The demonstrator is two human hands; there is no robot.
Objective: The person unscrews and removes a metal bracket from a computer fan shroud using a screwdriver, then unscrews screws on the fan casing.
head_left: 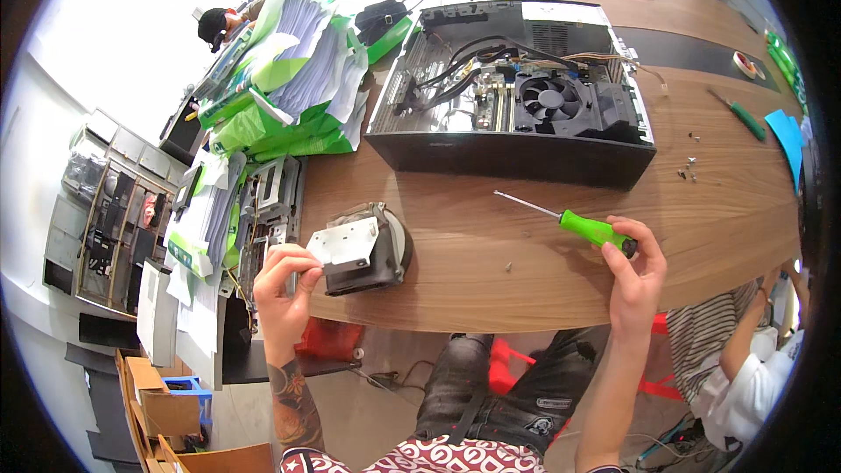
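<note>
My left hand (285, 285) pinches the edge of a small silver metal plate (344, 243) with screw holes, held over a black rounded part (372, 278) near the table's front left edge. Whether plate and part touch, I cannot tell. In my right hand (638, 278) is a screwdriver (589, 229) with a bright green handle, gripped by its butt end. Its shaft points left, above the table and apart from everything. Beyond both hands lies an opened black computer case (517, 158), its cooling fan (550, 98), cables and boards exposed.
Loose screws (688, 172) lie right of the case, and a single small screw (508, 267) is near the front edge. Another screwdriver (746, 120) and a tape roll (746, 65) are farther right. Paper stacks (307, 57) crowd the left. A co-worker's arm (745, 337) shows at lower right.
</note>
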